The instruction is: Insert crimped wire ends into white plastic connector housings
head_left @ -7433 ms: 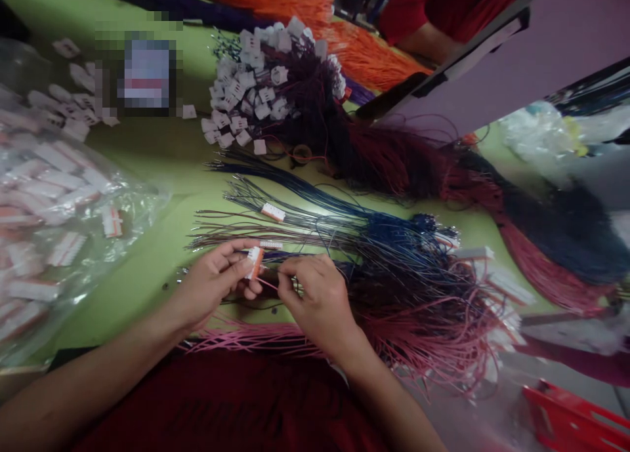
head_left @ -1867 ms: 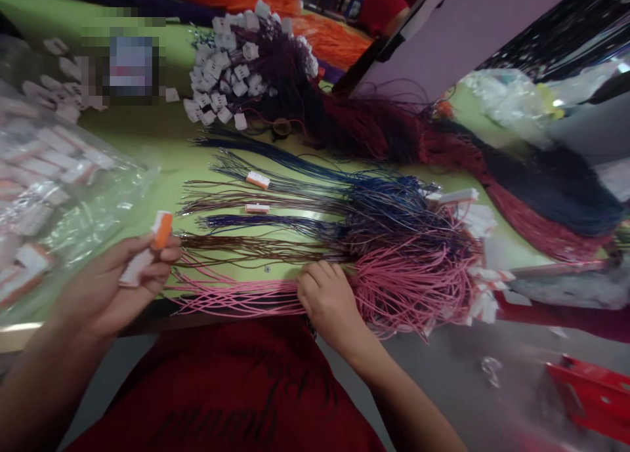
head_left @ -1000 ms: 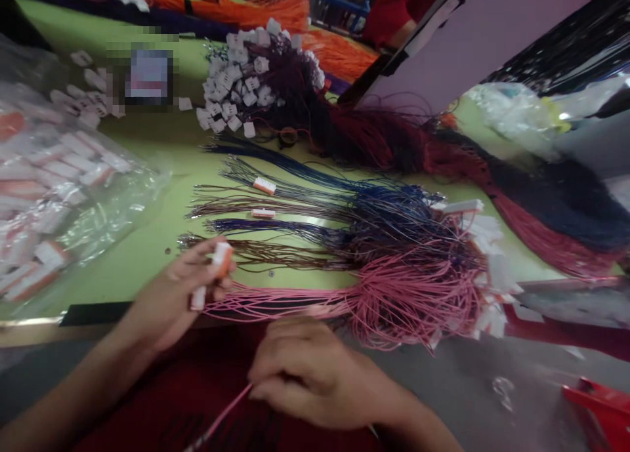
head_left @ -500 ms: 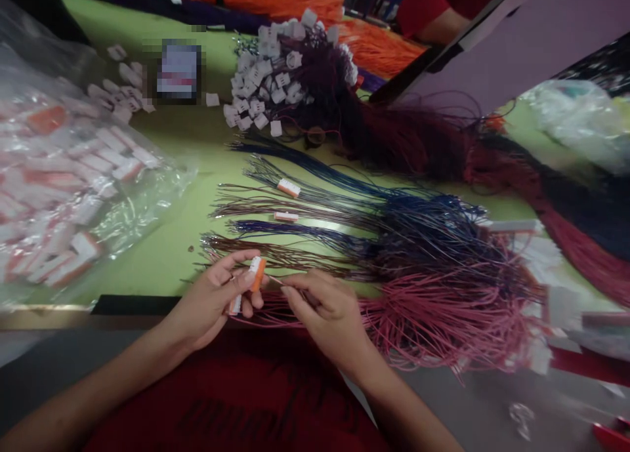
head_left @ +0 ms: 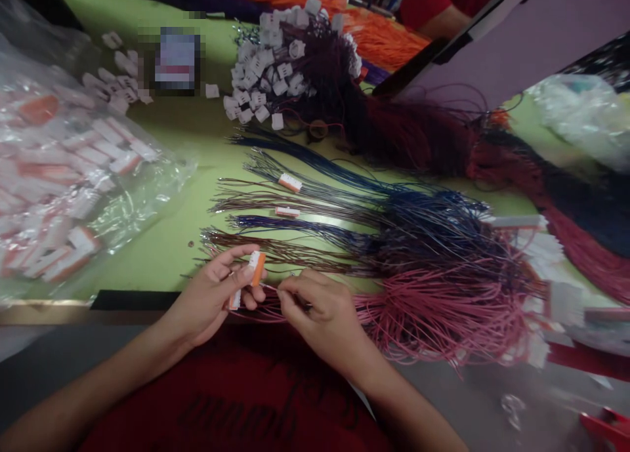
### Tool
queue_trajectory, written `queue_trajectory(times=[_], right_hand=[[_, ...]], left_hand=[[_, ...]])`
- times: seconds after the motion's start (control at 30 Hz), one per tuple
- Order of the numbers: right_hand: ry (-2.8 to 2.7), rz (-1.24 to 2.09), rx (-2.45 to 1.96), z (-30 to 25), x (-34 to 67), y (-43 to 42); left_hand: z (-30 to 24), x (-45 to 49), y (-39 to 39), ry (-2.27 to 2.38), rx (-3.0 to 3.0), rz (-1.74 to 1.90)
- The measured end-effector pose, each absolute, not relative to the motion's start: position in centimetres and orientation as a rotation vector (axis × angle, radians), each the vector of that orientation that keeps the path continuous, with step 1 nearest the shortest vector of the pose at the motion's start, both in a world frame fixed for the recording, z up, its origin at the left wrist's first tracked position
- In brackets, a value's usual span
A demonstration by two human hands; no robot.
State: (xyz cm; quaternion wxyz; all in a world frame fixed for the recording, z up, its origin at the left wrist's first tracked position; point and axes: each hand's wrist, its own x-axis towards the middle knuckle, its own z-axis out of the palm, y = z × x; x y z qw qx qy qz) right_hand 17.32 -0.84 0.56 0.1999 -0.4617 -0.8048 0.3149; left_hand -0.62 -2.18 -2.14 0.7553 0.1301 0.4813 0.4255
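Observation:
My left hand (head_left: pixel 216 291) is closed around an orange-and-white connector housing (head_left: pixel 257 269), gripped between thumb and fingers with its orange side to the right. A second white-and-orange housing (head_left: pixel 235 300) shows lower in the same hand. Just to the right, my right hand (head_left: pixel 319 304) is pinched shut on a thin wire, mostly hidden by the fingers. A gap separates its fingertips from the connector. Beyond the hands, bundles of brown wires (head_left: pixel 285 252) and dark blue wires (head_left: pixel 315 227) lie across the table, and pink wires (head_left: pixel 433 308) spread to the right.
Two more connector housings (head_left: pixel 290 182) rest on the wires. A clear plastic bag (head_left: pixel 147 209) full of housings lies at left. White connectors (head_left: pixel 260 61) on dark red wires pile up at the back, near a pixelated object (head_left: pixel 177 61). Another person's arm (head_left: pixel 443 22) shows at top right.
My right hand has drawn slightly away from the connector and its fingers have curled in; the wire that stretched between the hands no longer shows there. My left hand keeps the housings.

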Motion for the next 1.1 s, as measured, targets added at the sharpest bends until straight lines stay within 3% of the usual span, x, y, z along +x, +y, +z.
queue_trajectory(times=[0.53, 0.87, 1.1], right_hand=[[-2.330, 0.836, -1.274, 0.05, 17.08, -1.00], [-2.475, 0.616, -1.184, 0.40, 16.92, -0.86], [-2.368, 0.744, -1.173, -0.16, 16.50, -0.85]], left_hand=[[-2.30, -0.72, -2.35, 1.075, 0.401, 0.920], [-2.62, -0.32, -2.32, 1.107, 0.440, 0.924], [-2.27, -0.23, -1.88, 1.142, 0.411, 0.898]])
